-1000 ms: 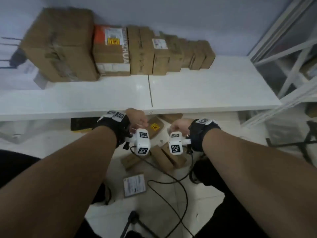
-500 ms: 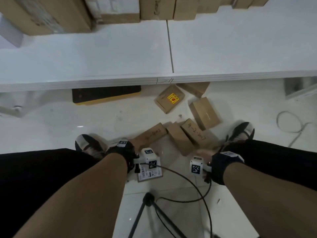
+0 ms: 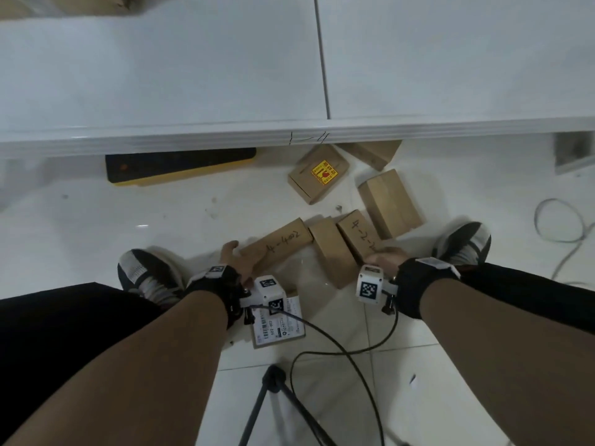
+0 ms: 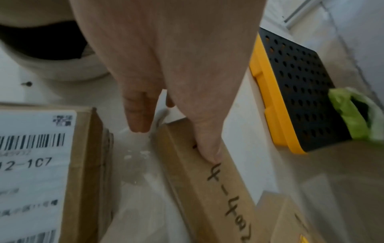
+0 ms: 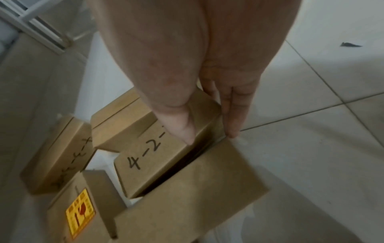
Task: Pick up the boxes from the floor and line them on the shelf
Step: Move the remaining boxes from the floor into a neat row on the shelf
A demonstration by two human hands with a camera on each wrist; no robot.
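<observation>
Several brown cardboard boxes lie on the white tiled floor below the white shelf (image 3: 225,136). My left hand (image 3: 236,257) is at the near end of the long box marked "4-4002" (image 3: 280,241) (image 4: 209,184). Its thumb (image 4: 208,148) rests on the top face, and its straight fingers (image 4: 137,118) hang just beside the box with a small gap. My right hand (image 3: 383,257) (image 5: 207,129) grips the box marked "4-2" (image 3: 359,231) (image 5: 153,166), thumb on top and fingers down its right side. A plain box (image 3: 331,252) lies between the two.
Farther off lie a box with a yellow sticker (image 3: 318,175), a plain box (image 3: 389,204) and one partly under the shelf (image 3: 375,152). A labelled box (image 3: 280,326) sits under my left wrist. A black-and-yellow tray (image 3: 180,165), a tripod (image 3: 273,384), cables and my shoes crowd the floor.
I have bent down from the shelf to the floor. Both hands dropped from shelf-edge height onto the boxes, the left reaching the long box and the right closing on the "4-2" box.
</observation>
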